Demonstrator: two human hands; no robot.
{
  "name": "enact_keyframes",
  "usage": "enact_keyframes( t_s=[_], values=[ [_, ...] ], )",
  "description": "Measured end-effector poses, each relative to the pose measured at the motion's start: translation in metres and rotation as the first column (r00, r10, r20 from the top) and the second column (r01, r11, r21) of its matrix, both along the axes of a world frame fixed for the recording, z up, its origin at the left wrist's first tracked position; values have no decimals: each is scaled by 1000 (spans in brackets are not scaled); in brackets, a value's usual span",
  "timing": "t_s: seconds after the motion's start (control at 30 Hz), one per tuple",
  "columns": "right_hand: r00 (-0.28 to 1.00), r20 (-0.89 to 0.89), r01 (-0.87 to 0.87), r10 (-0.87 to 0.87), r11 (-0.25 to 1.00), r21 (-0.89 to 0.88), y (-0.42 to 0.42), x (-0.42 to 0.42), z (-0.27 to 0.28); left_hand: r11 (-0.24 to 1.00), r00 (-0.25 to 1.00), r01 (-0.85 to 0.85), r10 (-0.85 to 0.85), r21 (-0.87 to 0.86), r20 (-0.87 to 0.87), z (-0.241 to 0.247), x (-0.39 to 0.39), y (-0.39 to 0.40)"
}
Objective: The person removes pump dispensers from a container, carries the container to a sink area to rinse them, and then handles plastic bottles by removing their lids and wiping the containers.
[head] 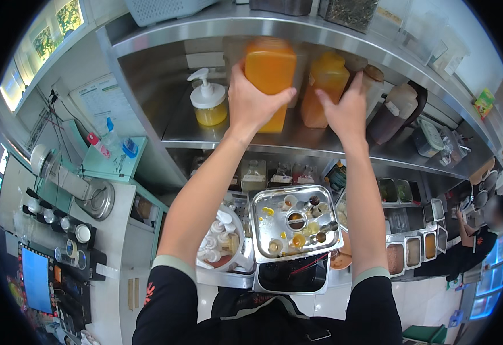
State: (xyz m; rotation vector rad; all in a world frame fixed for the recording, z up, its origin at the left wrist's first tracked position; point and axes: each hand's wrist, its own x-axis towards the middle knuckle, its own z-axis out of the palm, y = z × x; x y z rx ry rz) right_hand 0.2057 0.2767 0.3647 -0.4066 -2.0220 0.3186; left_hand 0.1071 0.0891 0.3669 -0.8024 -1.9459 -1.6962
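My left hand [255, 97] grips a tall square bottle of orange liquid [271, 64], slightly blurred, on the upper steel shelf [178, 131]. Its thumb wraps across the front and the other fingers are around the left side. Beside it leans a second orange bottle [324, 92] with a yellowish top. My right hand [344, 108] is at this bottle's right side with thumb and forefinger apart; whether it grips the bottle is unclear. A brown-capped container [373, 74] stands behind the right fingertips. Left of my left hand is a pump jar of yellow contents [210, 114].
Below my arms lies a steel tray [262, 233] with small cups and yellow spills. A white tub of pump heads [217, 241] stands to its left. A jug of dark liquid [391, 116] leans at the shelf's right. Another person [477, 246] stands far right.
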Motion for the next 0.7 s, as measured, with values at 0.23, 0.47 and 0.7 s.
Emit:
enact_keyframes(
  t_s=[0.23,0.47,0.7],
  values=[
    [799,-46,-555,599,706,-441,-105,55,38,952,960,269,-253,-149,119,-10,77,-96],
    [476,-38,-773,879,397,-495,-167,84,55,924,936,350,-351,-155,20,-26,130,-180],
    [248,-168,-832,954,121,-541,-224,100,12,786,768,617,-594,-31,238,-64,144,-248]
  ],
)
